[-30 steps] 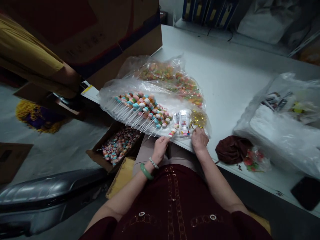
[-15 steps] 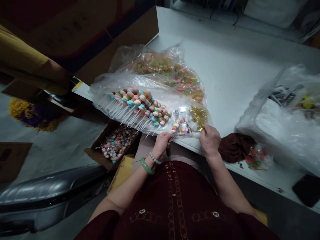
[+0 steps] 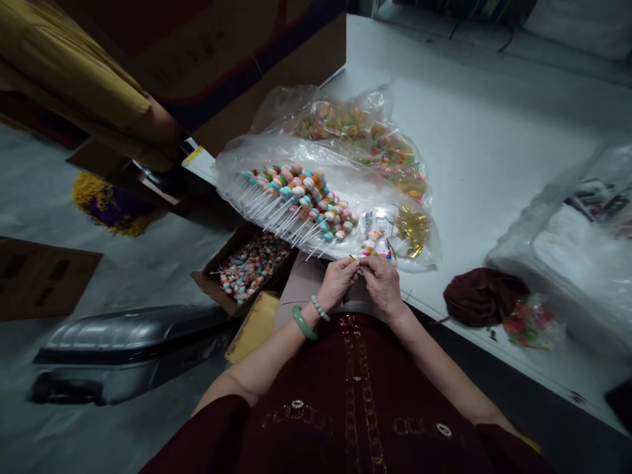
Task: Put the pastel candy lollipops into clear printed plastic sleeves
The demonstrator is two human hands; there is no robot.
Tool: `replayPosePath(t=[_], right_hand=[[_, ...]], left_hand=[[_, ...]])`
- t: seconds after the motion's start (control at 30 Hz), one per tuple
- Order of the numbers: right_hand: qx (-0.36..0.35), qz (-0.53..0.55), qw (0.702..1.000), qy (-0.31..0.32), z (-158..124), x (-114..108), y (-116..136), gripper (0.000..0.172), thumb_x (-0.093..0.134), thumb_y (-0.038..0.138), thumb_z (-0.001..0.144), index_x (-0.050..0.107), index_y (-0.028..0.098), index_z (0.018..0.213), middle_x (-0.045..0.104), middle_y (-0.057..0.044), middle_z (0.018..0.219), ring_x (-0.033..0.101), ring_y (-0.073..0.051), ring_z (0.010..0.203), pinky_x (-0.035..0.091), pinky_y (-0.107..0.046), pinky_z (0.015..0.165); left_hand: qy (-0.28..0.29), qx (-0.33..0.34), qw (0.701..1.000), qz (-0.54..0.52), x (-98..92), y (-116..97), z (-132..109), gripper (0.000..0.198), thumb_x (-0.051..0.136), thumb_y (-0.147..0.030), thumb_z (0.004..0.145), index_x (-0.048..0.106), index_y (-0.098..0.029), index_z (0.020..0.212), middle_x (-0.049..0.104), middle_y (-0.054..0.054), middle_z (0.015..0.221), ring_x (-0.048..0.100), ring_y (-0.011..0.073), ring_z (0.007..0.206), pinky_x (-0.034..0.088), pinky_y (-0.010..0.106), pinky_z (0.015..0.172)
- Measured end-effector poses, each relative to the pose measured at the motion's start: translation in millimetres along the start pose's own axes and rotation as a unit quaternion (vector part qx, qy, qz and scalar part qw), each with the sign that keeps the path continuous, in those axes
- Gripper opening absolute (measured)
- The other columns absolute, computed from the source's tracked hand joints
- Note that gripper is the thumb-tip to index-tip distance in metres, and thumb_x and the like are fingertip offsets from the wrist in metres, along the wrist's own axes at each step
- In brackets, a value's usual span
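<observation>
At the table's front edge my left hand (image 3: 340, 280) and my right hand (image 3: 381, 283) meet, fingers pinched. My left hand grips the bottom of a small candy skewer (image 3: 370, 245) with pastel pieces, apparently in a clear wrapper. Between the fingertips shows a bit of a gold twist tie (image 3: 353, 258), pinched by my right hand. Just beyond lie printed white labels (image 3: 379, 220) and a pile of gold twist ties (image 3: 413, 230). To the left, many candy skewers (image 3: 301, 197) on white sticks rest on a clear plastic bag (image 3: 232, 158).
Behind is a bag of orange and green candies (image 3: 365, 135). Below left stands a carton of wrapped candies (image 3: 251, 266), near a grey suitcase (image 3: 133, 349). A brown cloth (image 3: 481, 296) and a large plastic bag (image 3: 567, 250) lie right. Another person's yellow sleeve (image 3: 83, 72) shows upper left.
My right hand has moved left from the gold twist ties to meet my left hand, bringing one tie along. The view has shifted, so the scene sits farther right.
</observation>
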State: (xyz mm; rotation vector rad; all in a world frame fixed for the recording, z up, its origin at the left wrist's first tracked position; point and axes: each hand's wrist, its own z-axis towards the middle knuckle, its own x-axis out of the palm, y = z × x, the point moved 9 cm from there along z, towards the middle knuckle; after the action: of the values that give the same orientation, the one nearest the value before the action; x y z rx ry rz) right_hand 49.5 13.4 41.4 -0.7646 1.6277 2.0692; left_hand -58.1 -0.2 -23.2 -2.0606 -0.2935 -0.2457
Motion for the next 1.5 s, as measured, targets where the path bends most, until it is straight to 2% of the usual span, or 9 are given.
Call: replayPosePath(t=[0.33, 0.53, 0.67, 0.8, 0.93, 1.1, 1.3, 1.4, 1.5], right_hand=[[0.218, 0.284, 0.931, -0.078, -19.2, 7.9, -34.3, 0.018, 0.069, 0.033, 0.069, 0.055, 0.022, 0.071, 0.053, 0.006, 0.061, 0.048, -0.012, 0.059, 0.039, -0.026, 0.060], [0.268, 0.463, 0.844, 0.028, -18.9, 17.0, -31.8, 0.046, 0.079, 0.026, 0.052, 0.064, 0.020, 0.095, 0.068, 0.001, 0.080, 0.061, -0.017, 0.074, 0.049, -0.032, 0.075], [0.108, 0.365, 0.908, 0.175, -26.9, 6.2, 9.6, 0.024, 0.070, 0.033, 0.074, 0.068, 0.023, 0.095, 0.070, -0.003, 0.088, 0.062, -0.019, 0.077, 0.049, -0.036, 0.077], [-0.144, 0.084, 0.981, 0.104, -38.3, -10.7, 61.3, 0.020, 0.053, 0.028, 0.090, 0.066, 0.022, 0.076, 0.065, -0.005, 0.073, 0.056, -0.018, 0.069, 0.042, -0.034, 0.069], [-0.376, -0.120, 0.911, 0.123, -56.3, 7.8, 107.1, 0.028, 0.045, 0.018, 0.093, 0.059, 0.020, 0.069, 0.056, -0.004, 0.061, 0.046, -0.017, 0.060, 0.034, -0.033, 0.063], [-0.240, -0.043, 0.960, 0.136, -4.2, 10.7, 99.0, 0.019, 0.049, 0.016, 0.084, 0.055, 0.020, 0.066, 0.054, -0.004, 0.061, 0.043, -0.017, 0.059, 0.033, -0.032, 0.061], [-0.033, 0.204, 0.972, 0.114, 22.7, 34.7, 72.5, 0.023, 0.040, 0.033, 0.086, 0.049, 0.023, 0.068, 0.045, 0.001, 0.055, 0.043, -0.016, 0.052, 0.036, -0.029, 0.052], [-0.078, 0.129, 0.987, 0.061, 12.4, 30.1, 66.7, 0.026, 0.041, 0.039, 0.089, 0.054, 0.024, 0.073, 0.050, -0.001, 0.061, 0.049, -0.019, 0.061, 0.040, -0.032, 0.059], [-0.126, 0.076, 0.982, 0.116, 4.2, 37.8, 62.7, 0.018, 0.061, 0.041, 0.080, 0.061, 0.024, 0.072, 0.054, -0.003, 0.061, 0.051, -0.021, 0.067, 0.040, -0.035, 0.068]], left_hand=[[-0.009, 0.068, 0.996, 0.050, 7.9, -9.0, -9.8, 0.042, 0.069, -0.055, 0.067, 0.052, -0.016, 0.063, 0.042, -0.005, 0.055, 0.032, 0.0067, 0.053, 0.023, 0.022, 0.049], [0.063, 0.027, 0.997, 0.029, 10.0, -13.5, -13.5, 0.047, 0.074, -0.054, 0.062, 0.046, -0.017, 0.056, 0.034, -0.007, 0.052, 0.025, 0.0048, 0.050, 0.016, 0.022, 0.047], [0.270, -0.156, 0.949, 0.042, 22.5, 5.1, -36.6, 0.037, 0.080, -0.043, 0.054, 0.061, -0.014, 0.066, 0.049, -0.004, 0.052, 0.026, 0.0027, 0.039, 0.011, 0.022, 0.041], [0.319, -0.168, 0.928, 0.091, 3.7, -15.5, -44.3, 0.032, 0.079, -0.041, 0.054, 0.061, -0.016, 0.057, 0.047, -0.003, 0.043, 0.029, 0.0052, 0.035, 0.014, 0.023, 0.038], [0.376, -0.098, 0.872, 0.297, -4.8, -54.1, -54.8, 0.023, 0.080, -0.035, 0.057, 0.066, -0.017, 0.056, 0.050, -0.001, 0.044, 0.032, 0.0076, 0.039, 0.019, 0.023, 0.040], [0.042, 0.249, 0.876, 0.412, -8.8, -133.2, -75.0, 0.020, 0.067, -0.020, 0.072, 0.058, -0.020, 0.054, 0.051, 0.003, 0.055, 0.047, 0.0154, 0.057, 0.038, 0.027, 0.059], [-0.160, 0.210, 0.948, 0.179, -47.3, -92.6, -82.1, 0.028, 0.058, -0.048, 0.084, 0.058, -0.020, 0.085, 0.060, 0.009, 0.086, 0.058, 0.0210, 0.084, 0.046, 0.033, 0.080], [0.059, -0.043, 0.997, -0.026, -40.1, -33.3, -57.3, 0.058, 0.047, -0.074, 0.079, 0.055, -0.018, 0.092, 0.062, 0.010, 0.086, 0.063, 0.0236, 0.076, 0.050, 0.039, 0.070], [0.293, -0.202, 0.931, -0.077, -24.2, -5.8, -76.2, 0.066, 0.045, -0.079, 0.075, 0.056, -0.016, 0.090, 0.065, 0.013, 0.080, 0.064, 0.0257, 0.067, 0.049, 0.039, 0.060]])
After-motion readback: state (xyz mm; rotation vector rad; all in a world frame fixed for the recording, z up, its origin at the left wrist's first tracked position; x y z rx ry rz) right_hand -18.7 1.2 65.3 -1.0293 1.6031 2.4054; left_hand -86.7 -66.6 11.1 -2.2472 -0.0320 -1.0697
